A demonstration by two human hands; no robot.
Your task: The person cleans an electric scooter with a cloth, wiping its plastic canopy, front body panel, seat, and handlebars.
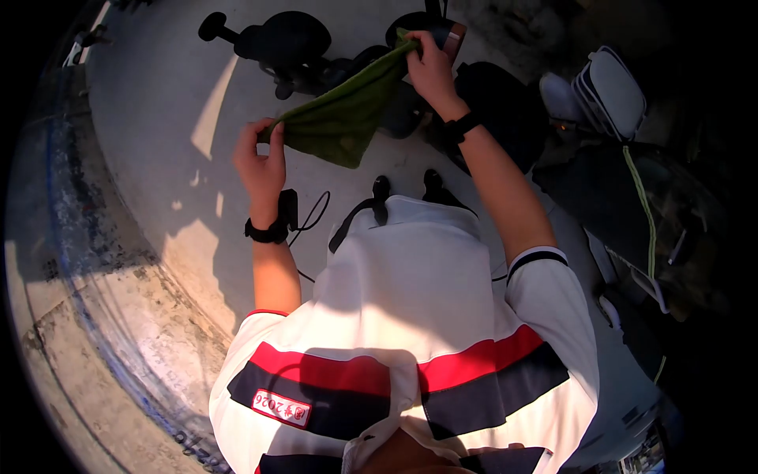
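Observation:
A green cloth [345,110] hangs stretched between my two hands, its lower corner drooping over the pale floor. My left hand [262,158] pinches one end of it between thumb and fingers. Higher up and to the right, my right hand [431,69] grips the opposite corner. Behind the cloth are dark, rounded objects, partly covered by it; one is a black padded seat-like shape [294,38]. A black band sits on each of my wrists.
Dark bulky items crowd the right side, with a grey-white framed object [616,95] and a pale green strap [641,193] among them. A thin black cable [317,212] loops beside my left wrist. Worn concrete [118,292] borders the floor on the left.

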